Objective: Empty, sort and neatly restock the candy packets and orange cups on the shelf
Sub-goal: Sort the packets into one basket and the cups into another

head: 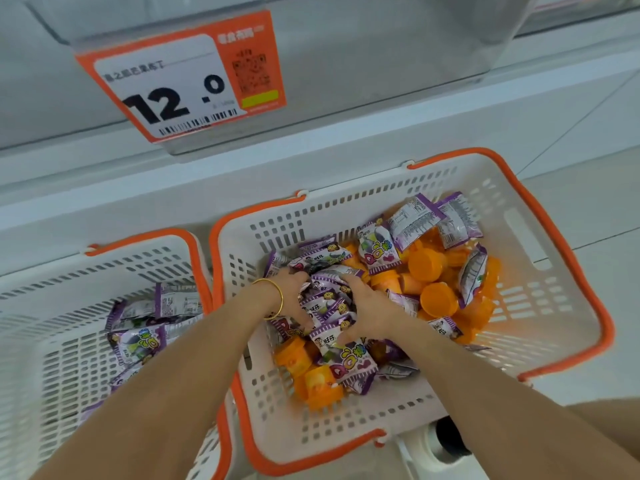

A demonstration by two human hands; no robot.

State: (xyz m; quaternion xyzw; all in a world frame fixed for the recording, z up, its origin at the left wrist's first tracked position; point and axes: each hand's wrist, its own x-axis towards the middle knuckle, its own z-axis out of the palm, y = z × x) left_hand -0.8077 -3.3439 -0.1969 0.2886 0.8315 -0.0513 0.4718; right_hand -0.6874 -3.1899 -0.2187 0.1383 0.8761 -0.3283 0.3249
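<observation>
Left hand and right hand, fingers curled, grasp bunched candy packets; best lifted clear of orange cups.

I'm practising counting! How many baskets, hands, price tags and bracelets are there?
Baskets: 2, the left basket and the right basket
Hands: 2, the left hand and the right hand, both gripping candy packets
Price tag: 1
Bracelet: 1
Total: 6
</observation>
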